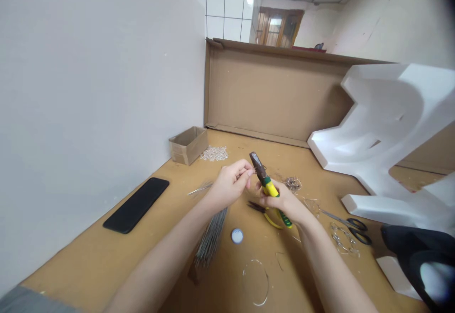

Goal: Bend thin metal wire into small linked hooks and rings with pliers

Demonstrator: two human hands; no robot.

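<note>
My right hand [282, 198] is wrapped round a pair of pliers [271, 189] with yellow and green handles, its dark jaws pointing up and away. Just left of the jaws, my left hand [232, 180] pinches something small and thin, perhaps wire, too fine to make out. Under my right hand lies a second pair of pliers [272, 218] with yellow handles and slim dark jaws. A bundle of straight grey wires [212, 239] rests below my left wrist. Near it sits a small round white-and-blue lid [237, 236].
A small cardboard box [188, 147] stands beside a pile of clear beads [214, 153]. Black-handled scissors [357, 230], tangled wire [293, 183] and a wire loop [256, 282] lie about. A black flat case [137, 205] is left; white foam [387, 109] and a cardboard panel [277, 90] stand behind.
</note>
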